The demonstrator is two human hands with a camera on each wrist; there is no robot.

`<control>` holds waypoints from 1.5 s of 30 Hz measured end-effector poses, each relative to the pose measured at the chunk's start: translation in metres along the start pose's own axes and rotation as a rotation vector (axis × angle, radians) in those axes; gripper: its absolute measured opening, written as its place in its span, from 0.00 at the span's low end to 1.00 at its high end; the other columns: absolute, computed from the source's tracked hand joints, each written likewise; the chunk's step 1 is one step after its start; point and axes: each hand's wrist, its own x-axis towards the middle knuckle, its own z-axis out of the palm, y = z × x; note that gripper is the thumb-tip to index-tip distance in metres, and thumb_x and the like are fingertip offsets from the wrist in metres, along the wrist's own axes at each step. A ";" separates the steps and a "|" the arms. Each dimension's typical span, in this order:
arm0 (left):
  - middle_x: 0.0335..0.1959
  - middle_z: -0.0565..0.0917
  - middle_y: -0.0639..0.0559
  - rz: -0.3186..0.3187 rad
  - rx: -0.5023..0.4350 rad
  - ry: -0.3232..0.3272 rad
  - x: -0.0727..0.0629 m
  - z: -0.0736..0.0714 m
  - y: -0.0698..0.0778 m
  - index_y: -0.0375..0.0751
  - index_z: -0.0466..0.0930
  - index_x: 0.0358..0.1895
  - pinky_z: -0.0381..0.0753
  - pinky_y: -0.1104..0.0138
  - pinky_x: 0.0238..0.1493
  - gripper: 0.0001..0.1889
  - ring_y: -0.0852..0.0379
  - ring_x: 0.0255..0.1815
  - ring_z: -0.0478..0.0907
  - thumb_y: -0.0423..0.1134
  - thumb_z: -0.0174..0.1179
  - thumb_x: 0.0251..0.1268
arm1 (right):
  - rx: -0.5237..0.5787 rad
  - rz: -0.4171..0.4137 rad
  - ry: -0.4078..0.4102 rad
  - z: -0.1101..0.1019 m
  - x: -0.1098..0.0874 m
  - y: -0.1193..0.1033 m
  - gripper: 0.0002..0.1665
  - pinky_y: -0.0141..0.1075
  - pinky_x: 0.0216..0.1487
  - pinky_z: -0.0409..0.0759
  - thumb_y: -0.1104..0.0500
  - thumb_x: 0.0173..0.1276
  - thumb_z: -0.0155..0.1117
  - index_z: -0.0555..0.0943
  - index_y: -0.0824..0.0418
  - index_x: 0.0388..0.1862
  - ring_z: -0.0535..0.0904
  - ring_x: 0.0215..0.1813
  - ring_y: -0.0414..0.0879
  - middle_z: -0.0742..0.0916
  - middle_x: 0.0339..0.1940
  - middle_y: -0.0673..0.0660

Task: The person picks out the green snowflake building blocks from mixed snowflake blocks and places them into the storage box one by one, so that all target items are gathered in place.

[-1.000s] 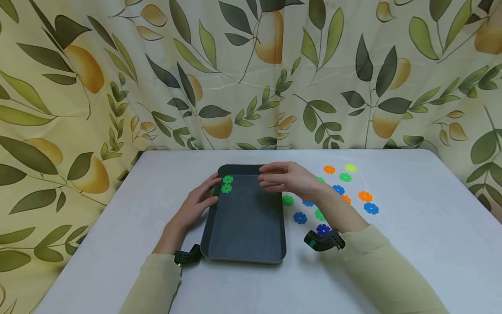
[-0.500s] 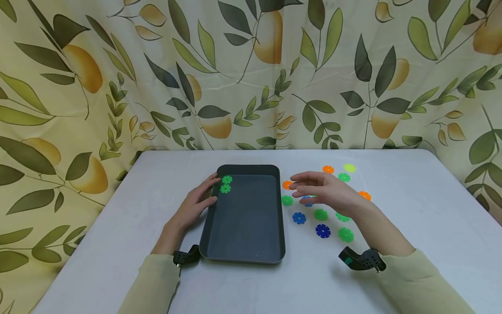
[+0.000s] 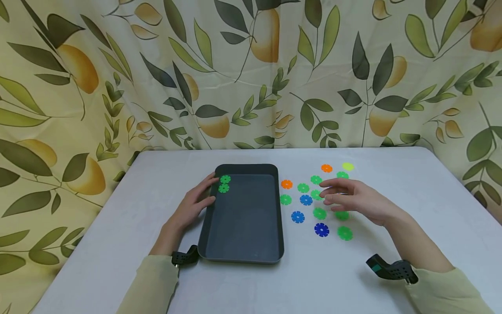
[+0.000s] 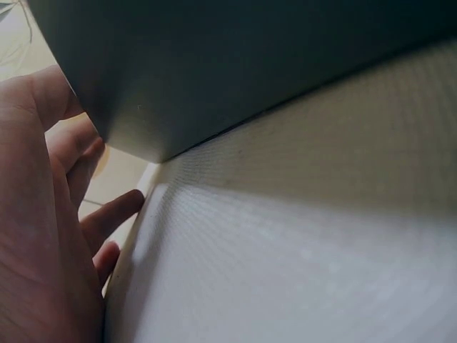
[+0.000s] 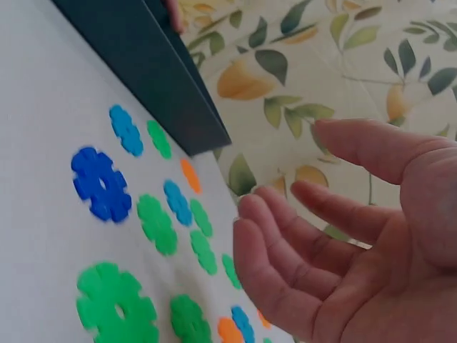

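A dark grey rectangular tray [image 3: 241, 218] stands on the white table, with two green notched plastic discs [image 3: 224, 183] one behind the other in its far left corner. My left hand [image 3: 187, 205] rests against the tray's left side, fingertips at the rim; the left wrist view shows its fingers loosely extended by the tray wall [image 4: 214, 64]. My right hand [image 3: 362, 198] hovers over loose discs to the right of the tray, holding nothing, fingers spread and slightly bent. Below it lie green discs [image 5: 118, 307], a dark blue disc [image 5: 101, 184] and others; in the head view the hand hides some.
Several more discs lie scattered right of the tray, among them an orange one [image 3: 286, 184], a yellow one [image 3: 347, 166] and a blue one [image 3: 298, 217]. A patterned curtain [image 3: 251, 87] hangs behind the table's far edge. Both wrists wear black bands [image 3: 392, 268].
My right hand has moved from over the tray's right rim out to the right, over the scattered discs. My left hand and the two green discs in the tray stay in place.
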 end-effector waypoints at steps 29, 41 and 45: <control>0.80 0.56 0.41 0.010 0.008 0.008 -0.001 -0.001 -0.003 0.31 0.65 0.74 0.46 0.43 0.76 0.27 0.43 0.80 0.49 0.28 0.55 0.73 | -0.423 -0.006 0.009 -0.017 -0.008 0.021 0.28 0.35 0.42 0.78 0.57 0.67 0.73 0.77 0.68 0.61 0.77 0.46 0.49 0.82 0.49 0.57; 0.80 0.57 0.44 0.006 0.010 -0.001 -0.001 -0.001 -0.002 0.34 0.66 0.74 0.46 0.43 0.76 0.27 0.45 0.81 0.49 0.31 0.54 0.75 | -0.477 0.010 0.022 -0.011 -0.006 0.025 0.27 0.35 0.42 0.78 0.59 0.62 0.75 0.79 0.67 0.58 0.76 0.43 0.49 0.81 0.45 0.55; 0.80 0.57 0.46 0.020 0.000 -0.003 -0.001 -0.001 -0.004 0.37 0.66 0.74 0.45 0.43 0.76 0.26 0.46 0.81 0.49 0.33 0.54 0.75 | -0.498 0.016 0.037 -0.009 -0.006 0.026 0.27 0.37 0.42 0.77 0.61 0.60 0.76 0.80 0.67 0.57 0.75 0.43 0.50 0.81 0.44 0.55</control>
